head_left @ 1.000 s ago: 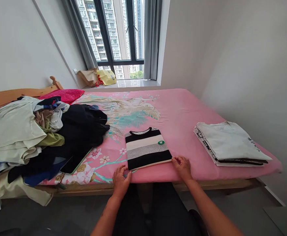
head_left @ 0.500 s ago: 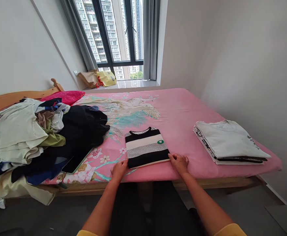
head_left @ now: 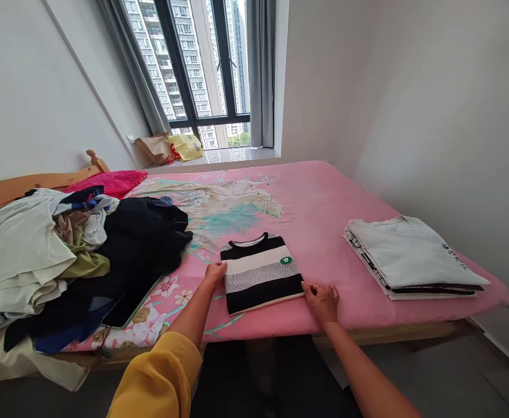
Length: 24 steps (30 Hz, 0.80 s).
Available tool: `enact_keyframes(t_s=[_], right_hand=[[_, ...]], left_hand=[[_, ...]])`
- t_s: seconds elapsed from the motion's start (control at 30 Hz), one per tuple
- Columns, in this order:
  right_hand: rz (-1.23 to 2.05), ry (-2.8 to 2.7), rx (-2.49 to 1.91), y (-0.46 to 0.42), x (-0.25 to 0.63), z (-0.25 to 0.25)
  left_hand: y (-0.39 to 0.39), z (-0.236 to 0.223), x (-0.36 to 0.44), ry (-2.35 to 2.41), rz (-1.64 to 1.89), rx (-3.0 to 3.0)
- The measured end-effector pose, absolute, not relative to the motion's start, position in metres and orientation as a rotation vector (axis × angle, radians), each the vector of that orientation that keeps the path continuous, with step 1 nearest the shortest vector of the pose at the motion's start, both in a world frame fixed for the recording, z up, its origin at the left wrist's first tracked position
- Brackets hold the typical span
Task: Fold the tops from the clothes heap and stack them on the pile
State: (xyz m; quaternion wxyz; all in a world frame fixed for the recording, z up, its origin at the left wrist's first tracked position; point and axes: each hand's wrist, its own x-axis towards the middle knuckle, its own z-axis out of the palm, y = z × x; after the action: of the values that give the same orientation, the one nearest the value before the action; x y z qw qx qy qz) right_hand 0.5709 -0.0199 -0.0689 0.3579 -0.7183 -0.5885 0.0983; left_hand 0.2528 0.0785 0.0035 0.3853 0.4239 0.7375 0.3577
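A folded black and white striped T-shirt (head_left: 261, 273) with a round green patch lies flat on the bed, its neckline facing away from me. At its left edge, partway up the side, my left hand (head_left: 215, 271) is closed in a pinch on the fabric. My right hand (head_left: 323, 301) pinches the near right corner between thumb and fingers. To the right lies a neat stack of folded shirts (head_left: 411, 252), a white one with dark lettering on top.
A loose heap of clothes (head_left: 23, 238) covers the bed's left side, with a phone (head_left: 128, 307) at its near edge. Behind it are a bright pink pillow (head_left: 115, 183) and the wooden headboard (head_left: 32, 180). Brown and yellow bags (head_left: 185, 147) rest on the windowsill.
My left hand has moved from the shirt's near left corner up along its left edge. My right hand stays at the near right corner. The view has shifted slightly.
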Motion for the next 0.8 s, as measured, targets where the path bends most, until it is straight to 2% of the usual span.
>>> enact_keyframes(t_s=[0.27,0.53,0.67,0.8], right_hand=[[0.195,-1.522,-1.861,-0.021,0.569,-0.068],[0.202,-1.519,-1.854,-0.023,0.568,-0.066],[0.268,-1.515,-1.980,-0.013,0.567,-0.059],[0.425,-1.629,-2.174,-0.001,0.565,-0.043]], left_hand=[[0.071,-0.005,0.250,1.927,0.902,1.206],[-0.024,-0.017,0.254,1.921,0.855,1.282],[-0.058,-0.021,0.259,1.818,0.788,1.113],[-0.052,-0.019,0.266,1.707,0.739,0.915]])
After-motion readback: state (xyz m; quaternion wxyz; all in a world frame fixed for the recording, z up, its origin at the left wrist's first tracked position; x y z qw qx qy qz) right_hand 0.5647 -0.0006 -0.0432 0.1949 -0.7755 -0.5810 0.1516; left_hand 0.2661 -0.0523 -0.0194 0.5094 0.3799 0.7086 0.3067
